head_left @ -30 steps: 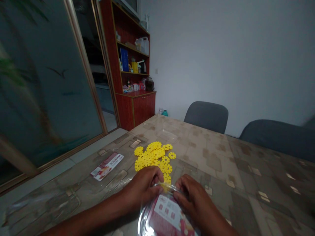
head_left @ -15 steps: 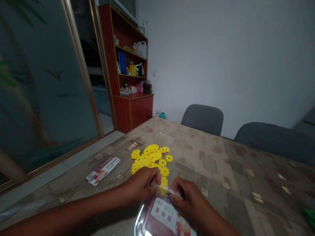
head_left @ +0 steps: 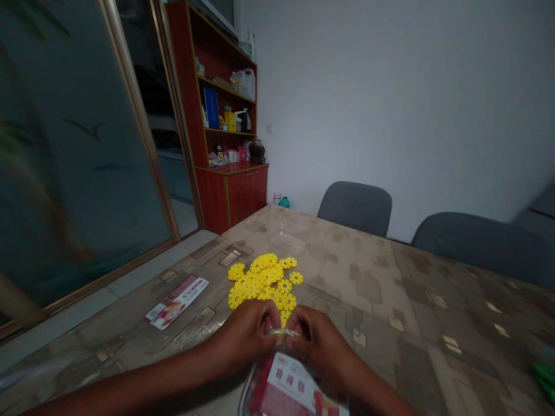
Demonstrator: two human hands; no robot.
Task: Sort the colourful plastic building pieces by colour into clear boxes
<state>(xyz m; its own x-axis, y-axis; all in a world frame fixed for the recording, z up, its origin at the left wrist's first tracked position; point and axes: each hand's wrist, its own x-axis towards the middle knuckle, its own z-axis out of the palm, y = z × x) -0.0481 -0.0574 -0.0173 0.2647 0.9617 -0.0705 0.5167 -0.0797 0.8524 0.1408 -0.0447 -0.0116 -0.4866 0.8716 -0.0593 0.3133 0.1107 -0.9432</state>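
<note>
A clear plastic container (head_left: 247, 398) with a printed label (head_left: 288, 384) on top sits at the bottom edge of the view, partly cut off. Red pieces show through its left side. My left hand (head_left: 251, 326) and my right hand (head_left: 318, 341) are close together at its far edge, both closed, with thumbs and fingers pinching the clear plastic rim between them. Just beyond the hands lies a heap of yellow notched plastic discs (head_left: 260, 280), its near end partly covered by my fingers.
A second clear plastic piece with a label (head_left: 177, 301) lies on the patterned table (head_left: 359, 271) at left. Another clear tray (head_left: 288, 240) stands behind the discs. Something green (head_left: 544, 378) is at the right edge. Grey chairs (head_left: 355, 208) line the far side.
My right hand has moved left, closer to my left hand along the rim. The container has shifted slightly, and red pieces now show at its left side. The view has turned a little.
</note>
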